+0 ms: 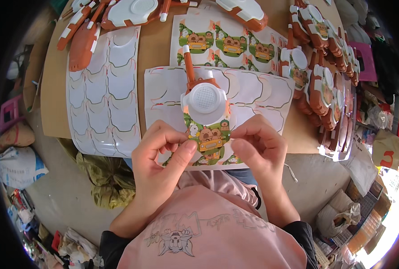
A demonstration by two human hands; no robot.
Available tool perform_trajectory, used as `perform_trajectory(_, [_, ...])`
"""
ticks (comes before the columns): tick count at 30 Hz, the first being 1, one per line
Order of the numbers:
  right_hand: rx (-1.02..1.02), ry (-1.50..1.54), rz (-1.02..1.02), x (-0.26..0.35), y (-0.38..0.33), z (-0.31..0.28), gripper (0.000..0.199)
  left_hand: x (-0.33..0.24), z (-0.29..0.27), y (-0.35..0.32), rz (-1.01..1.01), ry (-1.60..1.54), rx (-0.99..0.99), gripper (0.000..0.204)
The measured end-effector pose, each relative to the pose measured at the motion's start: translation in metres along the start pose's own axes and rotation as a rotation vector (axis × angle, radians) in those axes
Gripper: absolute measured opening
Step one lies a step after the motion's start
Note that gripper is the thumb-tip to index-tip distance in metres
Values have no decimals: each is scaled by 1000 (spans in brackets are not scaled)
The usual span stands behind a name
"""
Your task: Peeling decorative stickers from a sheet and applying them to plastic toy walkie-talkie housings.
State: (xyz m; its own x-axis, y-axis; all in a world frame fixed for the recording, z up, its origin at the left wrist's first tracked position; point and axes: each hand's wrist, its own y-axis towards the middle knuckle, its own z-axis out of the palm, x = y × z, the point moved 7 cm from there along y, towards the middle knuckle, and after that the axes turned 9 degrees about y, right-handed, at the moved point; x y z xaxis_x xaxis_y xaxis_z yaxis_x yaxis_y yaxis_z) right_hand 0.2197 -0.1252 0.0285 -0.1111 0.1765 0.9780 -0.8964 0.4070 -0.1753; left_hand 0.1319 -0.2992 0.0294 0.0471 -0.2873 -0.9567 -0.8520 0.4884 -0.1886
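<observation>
Orange and white plastic toy radio lies at the centre of the desk, on top of a mostly peeled sticker sheet. Its long axis runs near-to-far: the thin orange antenna points to the far side, w/ a small lean to the left, and the wide lower body points toward the person. On this lower body sits a green cartoon sticker, and both hands meet just there. The left hand comes from the near left; its thumb lies flat on the sticker's left edge and the other fingers are curled in beside the toy's left side. The right hand comes from the near right; its fingers are bent together at the sticker's right edge, pinching or pressing, I cannot tell which. So the toy is straight ahead of both hands, far from the wrists, approx. the same nearness for each; no hand is open flat. Another sheet w/ green stickers lies farther, an empty white sheet to the left, and a row of finished toys stands at the right.
</observation>
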Motion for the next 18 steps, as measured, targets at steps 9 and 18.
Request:
perform_trajectory(9, [-80, -2, 10, -9, 2, 2, 9, 10, 3, 3, -20, 35, -9, 14])
perform_trajectory(18, [-105, -18, 183, -26, 12, -5, 9, 11, 8, 13, -84, 105, 32, 20])
